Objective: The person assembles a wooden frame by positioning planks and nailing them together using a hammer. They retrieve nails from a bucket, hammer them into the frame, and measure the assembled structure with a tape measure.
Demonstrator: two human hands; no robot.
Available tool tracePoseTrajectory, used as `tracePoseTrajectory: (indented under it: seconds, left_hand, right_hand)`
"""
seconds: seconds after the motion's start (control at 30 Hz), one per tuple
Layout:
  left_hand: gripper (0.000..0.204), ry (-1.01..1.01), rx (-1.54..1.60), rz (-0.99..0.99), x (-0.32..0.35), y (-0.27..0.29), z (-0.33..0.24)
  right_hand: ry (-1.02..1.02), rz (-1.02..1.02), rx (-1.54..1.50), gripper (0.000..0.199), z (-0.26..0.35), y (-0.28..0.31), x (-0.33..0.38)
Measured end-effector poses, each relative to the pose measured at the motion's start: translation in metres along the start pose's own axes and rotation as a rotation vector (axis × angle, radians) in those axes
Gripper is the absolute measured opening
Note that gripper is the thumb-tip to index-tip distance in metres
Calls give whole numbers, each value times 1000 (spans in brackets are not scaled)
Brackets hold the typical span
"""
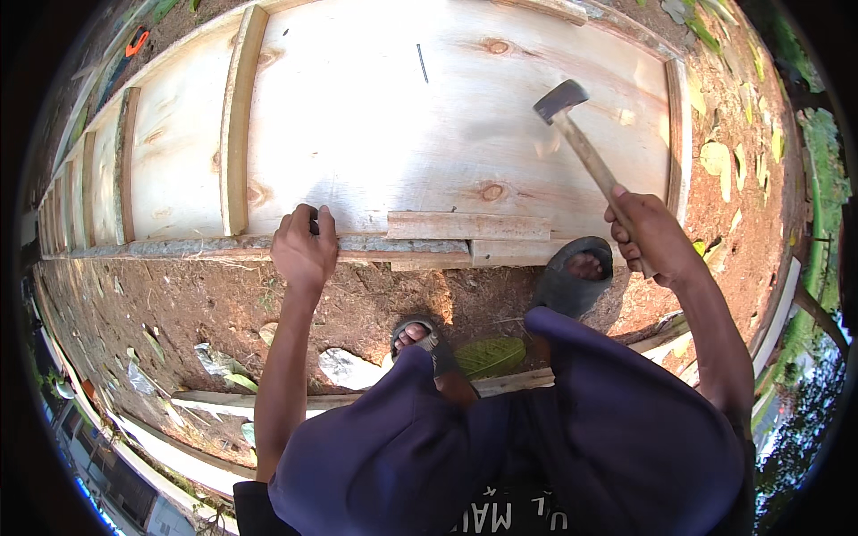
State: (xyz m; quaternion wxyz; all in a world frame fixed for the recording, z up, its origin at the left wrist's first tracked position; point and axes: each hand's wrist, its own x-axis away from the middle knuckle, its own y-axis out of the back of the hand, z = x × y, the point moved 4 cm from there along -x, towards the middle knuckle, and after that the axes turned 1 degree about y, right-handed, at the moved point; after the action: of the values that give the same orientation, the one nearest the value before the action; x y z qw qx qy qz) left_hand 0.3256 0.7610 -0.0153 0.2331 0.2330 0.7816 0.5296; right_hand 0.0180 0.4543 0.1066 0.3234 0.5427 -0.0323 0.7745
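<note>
Your right hand (652, 234) grips the hammer (583, 145) low, likely for leverage; your left hand (305, 246), grip unclear, rests at the wooden rail (384, 245).

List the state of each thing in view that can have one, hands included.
Right hand: closed around the hammer's handle.
Hammer: held, head over the panel.
Left hand: fingers curled at the near rail; grip unclear.
Panel: lying flat, framed.
Short wood strip: lying along the panel's near edge; fixing unclear.
Sandals: both worn.
</note>
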Motion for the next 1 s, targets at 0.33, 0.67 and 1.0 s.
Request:
tracePoseTrajectory:
  seconds: [0.33, 0.67, 1.0]
  left_hand:
    - [24, -55, 24, -15, 1, -5, -2]
    - [26, 67, -19, 88, 0, -5, 4]
    - [22, 47, -19, 114, -3, 0, 0]
  right_hand:
    - [39, 470, 422, 43, -32, -66, -3]
    - [162, -62, -141, 45, 2, -24, -20]
    - [200, -117, -245, 46, 49, -10, -29]
